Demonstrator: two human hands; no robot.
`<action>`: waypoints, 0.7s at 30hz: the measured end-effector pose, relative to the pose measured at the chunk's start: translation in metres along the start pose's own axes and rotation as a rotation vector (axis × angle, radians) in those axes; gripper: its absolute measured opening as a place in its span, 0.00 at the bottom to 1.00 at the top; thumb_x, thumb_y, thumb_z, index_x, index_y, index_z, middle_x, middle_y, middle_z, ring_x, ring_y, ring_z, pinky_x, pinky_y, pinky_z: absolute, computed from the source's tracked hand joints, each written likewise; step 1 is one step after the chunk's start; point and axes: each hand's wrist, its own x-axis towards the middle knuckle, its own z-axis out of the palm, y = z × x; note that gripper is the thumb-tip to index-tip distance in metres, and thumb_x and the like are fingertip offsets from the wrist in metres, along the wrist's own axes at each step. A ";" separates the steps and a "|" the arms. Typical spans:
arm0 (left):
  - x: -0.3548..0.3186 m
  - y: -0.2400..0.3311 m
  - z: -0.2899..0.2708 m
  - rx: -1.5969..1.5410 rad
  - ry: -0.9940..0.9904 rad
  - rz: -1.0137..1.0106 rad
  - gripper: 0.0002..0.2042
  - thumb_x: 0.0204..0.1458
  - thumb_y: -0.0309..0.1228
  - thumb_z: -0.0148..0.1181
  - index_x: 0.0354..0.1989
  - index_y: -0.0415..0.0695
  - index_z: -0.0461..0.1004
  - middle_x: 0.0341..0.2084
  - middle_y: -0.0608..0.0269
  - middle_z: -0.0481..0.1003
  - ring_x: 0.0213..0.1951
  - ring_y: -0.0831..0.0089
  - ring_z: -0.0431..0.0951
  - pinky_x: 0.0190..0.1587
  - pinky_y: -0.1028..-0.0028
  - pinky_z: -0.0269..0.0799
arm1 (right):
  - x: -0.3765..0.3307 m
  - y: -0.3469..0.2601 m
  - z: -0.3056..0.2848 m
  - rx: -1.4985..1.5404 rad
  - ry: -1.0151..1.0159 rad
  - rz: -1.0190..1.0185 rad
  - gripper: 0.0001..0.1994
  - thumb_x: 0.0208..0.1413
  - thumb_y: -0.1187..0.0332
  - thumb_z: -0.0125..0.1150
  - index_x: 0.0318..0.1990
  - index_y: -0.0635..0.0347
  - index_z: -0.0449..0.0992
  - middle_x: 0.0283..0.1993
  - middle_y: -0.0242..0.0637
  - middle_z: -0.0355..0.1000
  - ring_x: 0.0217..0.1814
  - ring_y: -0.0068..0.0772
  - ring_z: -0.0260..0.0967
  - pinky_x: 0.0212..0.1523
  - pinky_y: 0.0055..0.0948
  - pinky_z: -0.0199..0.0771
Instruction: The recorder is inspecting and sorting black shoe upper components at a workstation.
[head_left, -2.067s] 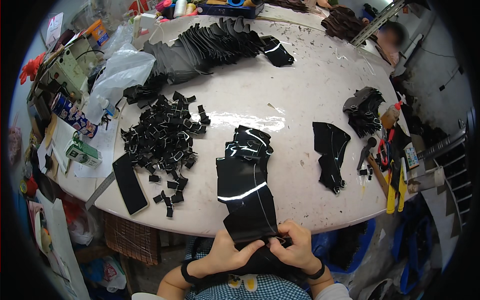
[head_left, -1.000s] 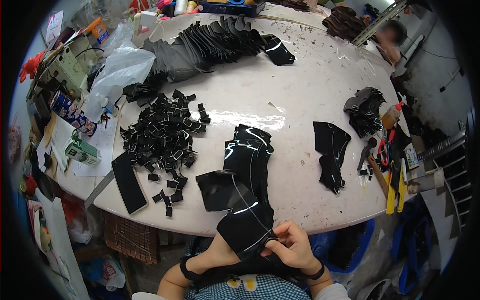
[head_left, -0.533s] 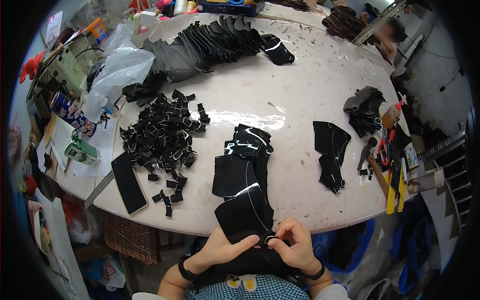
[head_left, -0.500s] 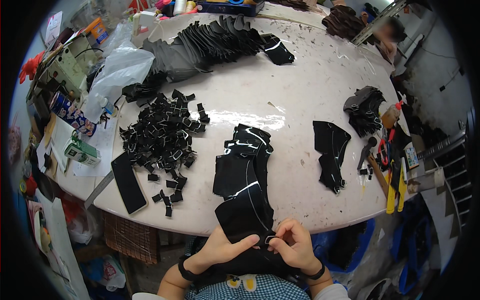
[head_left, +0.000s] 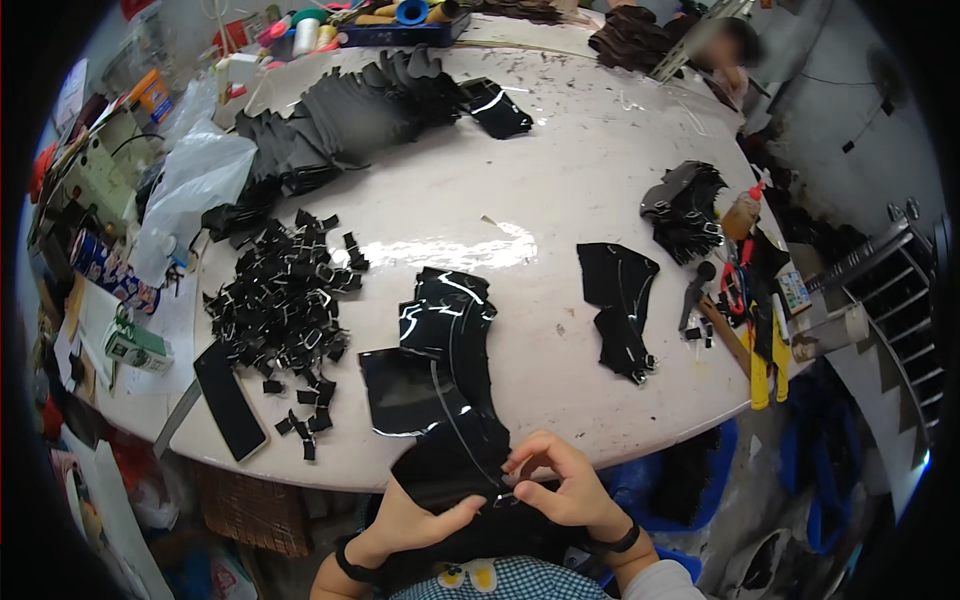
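we look down on a glossy black cut piece (head_left: 450,460) held at the near edge of a round white counter (head_left: 560,200), right in front of our body. it is thin, flat and shiny, with pale stitch lines curving across it, and it catches the light. our left hand (head_left: 420,520) lies under and against its lower edge, thumb stretched toward the right. our right hand (head_left: 560,490) has its fingertips pressed together, pinching the piece's right corner. the piece partly overlaps a loose stack of similar glossy black pieces (head_left: 445,330) that fans up the counter from it.

to the left sits a heap of small black tabs with white edges (head_left: 285,300), and a long black strip (head_left: 230,400) lies at the counter rim. to the right, apart from the stack, lie two more black shaped pieces (head_left: 620,305). far across the counter a long row of dull dark pieces (head_left: 340,120) is spread out.

the lower part of the held piece merges with dark clothing below the counter edge, so we cannot tell where it ends. what the fingertips pinch exactly is too small to make out. tools at the right rim are cluttered and hard to tell apart. the scene's edges bend and darken.
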 end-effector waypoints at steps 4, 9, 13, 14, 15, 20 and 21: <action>0.004 -0.007 0.008 0.247 -0.111 0.141 0.15 0.40 0.24 0.63 0.39 0.36 0.72 0.33 0.58 0.74 0.33 0.72 0.77 0.36 0.77 0.71 | 0.003 -0.004 0.001 -0.538 0.006 -0.186 0.10 0.43 0.72 0.63 0.30 0.65 0.69 0.28 0.41 0.66 0.27 0.39 0.66 0.26 0.25 0.66; 0.002 -0.009 0.004 0.211 -0.070 0.142 0.15 0.42 0.24 0.63 0.40 0.36 0.72 0.30 0.60 0.74 0.30 0.76 0.76 0.34 0.80 0.71 | 0.009 -0.006 -0.054 -0.615 0.417 -0.154 0.08 0.41 0.78 0.59 0.31 0.69 0.70 0.30 0.46 0.68 0.29 0.46 0.66 0.30 0.27 0.66; 0.000 -0.009 0.000 0.197 -0.094 0.098 0.12 0.45 0.24 0.60 0.40 0.38 0.73 0.29 0.60 0.74 0.29 0.77 0.75 0.32 0.80 0.70 | 0.037 0.021 -0.126 -0.799 0.769 0.028 0.12 0.51 0.70 0.52 0.40 0.69 0.71 0.35 0.49 0.69 0.34 0.48 0.67 0.37 0.32 0.67; -0.001 -0.009 -0.001 0.211 -0.103 0.102 0.12 0.45 0.24 0.60 0.40 0.38 0.73 0.29 0.60 0.74 0.29 0.77 0.75 0.32 0.80 0.70 | 0.043 0.031 -0.139 -0.985 0.786 0.042 0.13 0.52 0.67 0.52 0.41 0.68 0.72 0.35 0.48 0.69 0.36 0.47 0.67 0.39 0.35 0.66; -0.001 -0.010 -0.001 0.223 -0.120 0.099 0.11 0.46 0.25 0.59 0.39 0.39 0.73 0.29 0.60 0.74 0.29 0.77 0.75 0.32 0.80 0.70 | 0.043 0.040 -0.145 -1.298 0.752 0.112 0.15 0.49 0.64 0.55 0.41 0.66 0.72 0.33 0.44 0.68 0.36 0.45 0.65 0.38 0.39 0.64; -0.003 -0.012 -0.005 0.245 -0.144 0.091 0.09 0.48 0.27 0.57 0.38 0.39 0.74 0.30 0.60 0.75 0.29 0.75 0.75 0.32 0.80 0.70 | 0.037 0.064 -0.156 -1.204 0.719 0.078 0.21 0.40 0.61 0.64 0.41 0.64 0.71 0.29 0.42 0.67 0.34 0.42 0.64 0.37 0.35 0.64; -0.003 -0.012 -0.005 0.221 -0.147 0.100 0.10 0.49 0.28 0.56 0.39 0.39 0.74 0.30 0.60 0.74 0.29 0.74 0.75 0.32 0.80 0.70 | 0.037 0.065 -0.157 -1.154 0.726 0.121 0.22 0.38 0.61 0.66 0.41 0.64 0.71 0.29 0.41 0.66 0.33 0.41 0.65 0.36 0.35 0.64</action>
